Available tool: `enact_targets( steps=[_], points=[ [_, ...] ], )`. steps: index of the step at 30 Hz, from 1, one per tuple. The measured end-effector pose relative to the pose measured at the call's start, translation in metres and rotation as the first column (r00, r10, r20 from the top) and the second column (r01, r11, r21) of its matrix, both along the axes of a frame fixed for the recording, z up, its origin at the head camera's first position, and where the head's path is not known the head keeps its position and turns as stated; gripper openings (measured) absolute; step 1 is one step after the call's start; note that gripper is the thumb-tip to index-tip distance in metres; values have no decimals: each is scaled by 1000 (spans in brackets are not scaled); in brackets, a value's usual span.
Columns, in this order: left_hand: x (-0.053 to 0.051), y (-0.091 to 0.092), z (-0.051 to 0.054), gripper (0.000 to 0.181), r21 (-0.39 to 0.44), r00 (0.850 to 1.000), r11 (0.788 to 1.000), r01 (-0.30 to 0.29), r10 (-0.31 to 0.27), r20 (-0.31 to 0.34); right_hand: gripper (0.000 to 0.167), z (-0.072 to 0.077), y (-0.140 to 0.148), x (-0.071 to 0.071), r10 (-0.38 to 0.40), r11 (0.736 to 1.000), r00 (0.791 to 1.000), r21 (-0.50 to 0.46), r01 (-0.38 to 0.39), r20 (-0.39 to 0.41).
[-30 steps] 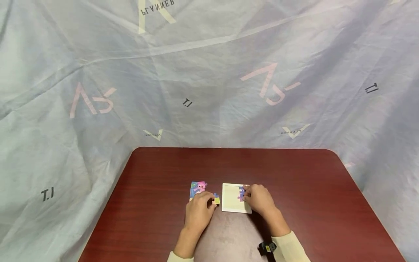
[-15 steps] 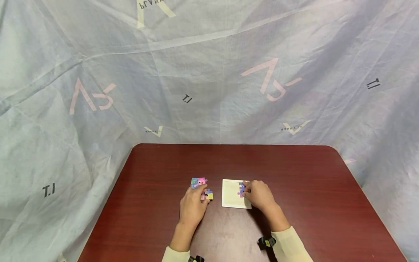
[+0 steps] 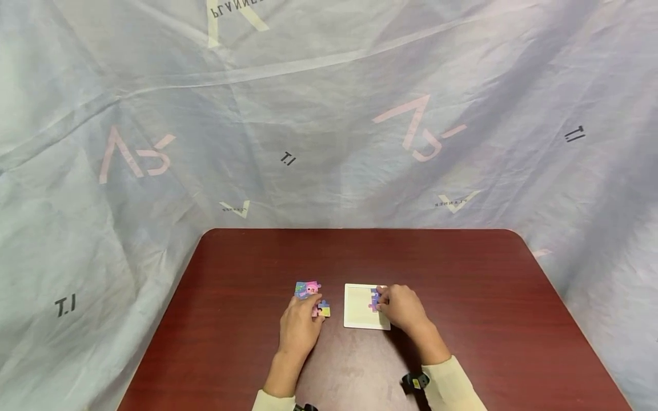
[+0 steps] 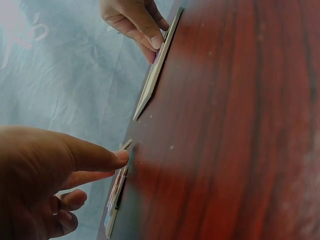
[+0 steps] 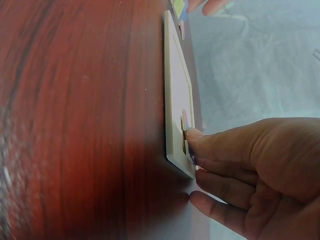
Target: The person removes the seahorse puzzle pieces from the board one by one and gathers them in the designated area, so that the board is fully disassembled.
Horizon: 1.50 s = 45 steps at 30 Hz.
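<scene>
My left hand (image 3: 300,330) pinches a yellow-and-blue jigsaw piece (image 3: 324,311) between thumb and fingers, at the lower right of a cluster of pink and blue jigsaw pieces (image 3: 308,288) on the table. The hand covers part of that cluster. In the left wrist view the thumb touches the near edge of the piece. To the right lies a shallow cream puzzle tray (image 3: 365,327). My right hand (image 3: 404,308) holds a purple-and-blue jigsaw piece (image 3: 374,301) at the tray's right side. Its fingertips hide part of this piece, also in the right wrist view.
The dark red wooden table (image 3: 236,268) has rounded far corners. Behind and beside it hangs a pale grey cloth (image 3: 329,125) with printed marks. A black wrist camera (image 3: 414,382) sits by the right sleeve.
My left hand has moved left, bringing the yellow-and-blue piece from near the tray to the cluster. The right hand stays at the tray's right side. The head view has shifted slightly.
</scene>
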<state>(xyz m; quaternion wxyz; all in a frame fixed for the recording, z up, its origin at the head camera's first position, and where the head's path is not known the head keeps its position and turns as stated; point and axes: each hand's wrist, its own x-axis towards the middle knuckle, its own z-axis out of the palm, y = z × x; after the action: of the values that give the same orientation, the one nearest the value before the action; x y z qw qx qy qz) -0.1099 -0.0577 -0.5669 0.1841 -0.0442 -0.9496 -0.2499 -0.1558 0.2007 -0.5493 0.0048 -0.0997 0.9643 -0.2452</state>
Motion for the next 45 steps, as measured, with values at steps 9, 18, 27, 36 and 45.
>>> enact_targets(
  steps=[9,18,27,36,45],
  points=[
    [0,-1,-1,46,-8,1000,1000,0,0,-8,20,2,-2,0,-7,1000,1000,8,7,17],
    [1,0,0,49,12,1000,1000,-4,4,11,20,1,-2,0,-16,1000,1000,10,16,20],
    [3,0,1,49,16,1000,1000,7,-7,14,23,2,-2,1,-17,1000,1000,-6,17,8],
    [2,7,2,46,-17,996,997,76,-76,-38,8,3,0,3,18,1000,997,0,-18,-69],
    [3,21,7,34,-13,988,989,147,-148,-52,16,-2,2,3,43,999,984,-18,-47,-171]
  ],
)
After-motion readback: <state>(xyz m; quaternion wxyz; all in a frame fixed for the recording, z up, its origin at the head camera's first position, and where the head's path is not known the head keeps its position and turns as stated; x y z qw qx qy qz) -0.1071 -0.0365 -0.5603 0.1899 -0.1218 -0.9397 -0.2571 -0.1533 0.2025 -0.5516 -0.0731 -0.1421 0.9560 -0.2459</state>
